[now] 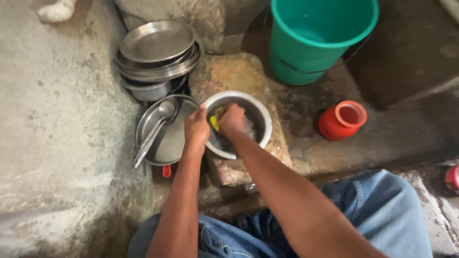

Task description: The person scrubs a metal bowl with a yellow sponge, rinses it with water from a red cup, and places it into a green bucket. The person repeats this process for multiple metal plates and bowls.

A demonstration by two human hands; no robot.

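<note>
A steel bowl [260, 119] stands tilted on a flat stone [234, 76], with white foam inside. My left hand [196, 128] grips the bowl's near left rim. My right hand [231, 119] is inside the bowl, closed on a yellow-green scrubber [216, 119] that shows between the two hands.
Left of the bowl lies a steel plate [177, 141] with a ladle [160, 122] on it. Behind that is a stack of steel plates and pans [158, 52]. A green bucket [318, 38] with water stands at the back, a small red pot [342, 120] to the right. My knees in jeans [377, 205] are below.
</note>
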